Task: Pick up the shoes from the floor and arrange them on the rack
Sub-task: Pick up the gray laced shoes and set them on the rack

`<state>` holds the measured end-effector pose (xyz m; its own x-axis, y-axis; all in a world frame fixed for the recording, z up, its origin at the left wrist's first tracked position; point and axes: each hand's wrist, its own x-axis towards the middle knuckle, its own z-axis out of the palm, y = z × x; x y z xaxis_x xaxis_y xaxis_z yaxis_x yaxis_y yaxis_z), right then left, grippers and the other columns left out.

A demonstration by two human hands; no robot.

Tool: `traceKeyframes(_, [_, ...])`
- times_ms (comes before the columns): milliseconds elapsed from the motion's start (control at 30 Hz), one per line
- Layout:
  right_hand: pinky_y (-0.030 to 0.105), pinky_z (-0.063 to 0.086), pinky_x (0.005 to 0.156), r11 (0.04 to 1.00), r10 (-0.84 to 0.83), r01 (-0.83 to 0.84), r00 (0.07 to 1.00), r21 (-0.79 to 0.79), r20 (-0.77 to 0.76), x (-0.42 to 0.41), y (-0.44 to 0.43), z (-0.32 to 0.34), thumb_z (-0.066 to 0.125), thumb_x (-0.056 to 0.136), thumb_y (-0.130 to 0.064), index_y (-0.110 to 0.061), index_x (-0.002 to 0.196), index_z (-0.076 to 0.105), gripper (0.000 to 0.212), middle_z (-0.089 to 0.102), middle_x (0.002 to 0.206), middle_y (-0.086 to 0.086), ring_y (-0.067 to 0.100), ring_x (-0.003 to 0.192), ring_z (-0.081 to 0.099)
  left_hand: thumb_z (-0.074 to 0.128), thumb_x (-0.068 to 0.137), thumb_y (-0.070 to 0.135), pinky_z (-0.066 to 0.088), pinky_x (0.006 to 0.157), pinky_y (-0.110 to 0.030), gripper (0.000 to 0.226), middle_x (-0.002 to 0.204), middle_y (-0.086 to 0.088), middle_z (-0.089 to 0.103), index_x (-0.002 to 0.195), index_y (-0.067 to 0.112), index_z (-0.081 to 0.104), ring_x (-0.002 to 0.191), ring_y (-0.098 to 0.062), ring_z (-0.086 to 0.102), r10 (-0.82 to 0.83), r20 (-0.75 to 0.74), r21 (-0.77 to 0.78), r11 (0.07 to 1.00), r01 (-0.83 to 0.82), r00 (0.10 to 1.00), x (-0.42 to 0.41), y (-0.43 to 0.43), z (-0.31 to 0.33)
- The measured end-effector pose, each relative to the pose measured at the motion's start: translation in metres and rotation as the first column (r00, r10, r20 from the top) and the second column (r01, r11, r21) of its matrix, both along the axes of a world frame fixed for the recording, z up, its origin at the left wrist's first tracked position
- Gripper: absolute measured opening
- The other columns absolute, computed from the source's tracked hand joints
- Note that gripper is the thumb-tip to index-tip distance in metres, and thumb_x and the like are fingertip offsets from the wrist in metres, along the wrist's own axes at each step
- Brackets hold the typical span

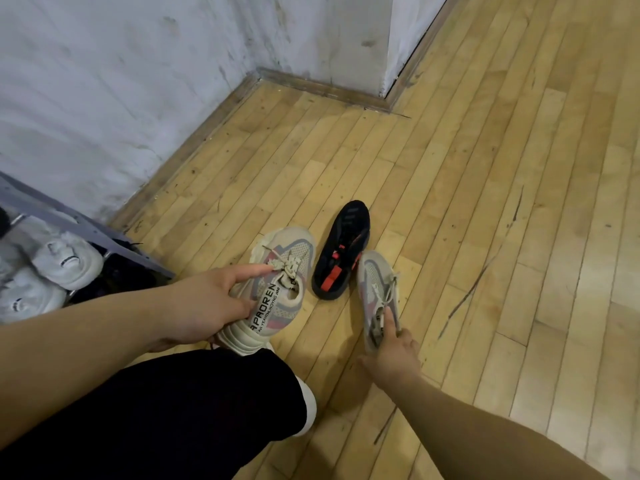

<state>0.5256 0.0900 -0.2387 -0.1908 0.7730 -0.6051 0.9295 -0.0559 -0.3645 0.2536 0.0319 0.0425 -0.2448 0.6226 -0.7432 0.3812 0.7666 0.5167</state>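
Note:
My left hand (207, 303) grips a beige sneaker with grey and pink panels (277, 289) by its side and tongue, holding it just above the floor. My right hand (391, 355) holds the matching beige sneaker (377, 292) by the heel end, with a finger inside the opening; the shoe is tipped on its side. Between the two lies a black sneaker with red straps (341, 251) on the wooden floor, untouched. The grey shoe rack (86, 230) stands at the left edge.
Two white sneakers (59, 261) and dark shoes sit on the rack. A white wall with a wooden skirting (194, 140) runs behind it to a corner. My knee in black trousers (194, 410) fills the lower middle. Bare wooden floor (502, 202) lies to the right.

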Motion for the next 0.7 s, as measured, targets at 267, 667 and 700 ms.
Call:
traceKeyframes(267, [0.022, 0.053, 0.061, 0.965, -0.256, 0.211, 0.885, -0.153, -0.389, -0.016, 0.015, 0.033, 0.064, 0.090, -0.052, -0.045, 0.159, -0.002, 0.096, 0.054, 0.126, 0.010, 0.026, 0.090, 0.062, 0.064, 0.100, 0.020, 0.056, 0.103, -0.044, 0.056, 0.128, 0.005, 0.074, 0.139, 0.059, 0.051, 0.112, -0.015, 0.073, -0.009, -0.008, 0.017, 1.000, 0.009, 1.000, -0.018, -0.010, 0.013])
traceKeyframes(667, [0.017, 0.040, 0.107, 0.984, 0.072, -0.177, 0.426, -0.005, -0.902, -0.101, -0.010, 0.279, 0.085, 0.080, -0.042, -0.059, 0.155, 0.001, 0.113, 0.034, 0.148, -0.041, -0.016, 0.132, 0.043, 0.054, 0.102, -0.004, 0.060, 0.088, -0.049, 0.063, 0.125, 0.008, 0.075, 0.136, 0.049, 0.058, 0.108, -0.021, 0.072, 0.368, 0.028, 0.596, 0.740, -0.312, 0.929, -0.026, -0.067, 0.149])
traceKeyframes(700, [0.016, 0.039, 0.107, 0.975, 0.116, -0.218, 0.375, 0.034, -0.920, -0.118, -0.013, 0.301, 0.085, 0.081, -0.041, -0.060, 0.154, 0.002, 0.112, 0.033, 0.145, -0.045, -0.021, 0.129, 0.042, 0.054, 0.102, -0.004, 0.060, 0.088, -0.046, 0.064, 0.126, 0.012, 0.074, 0.136, 0.050, 0.057, 0.109, -0.017, 0.072, 0.404, -0.002, 0.650, 0.696, -0.306, 0.915, -0.029, -0.084, 0.162])
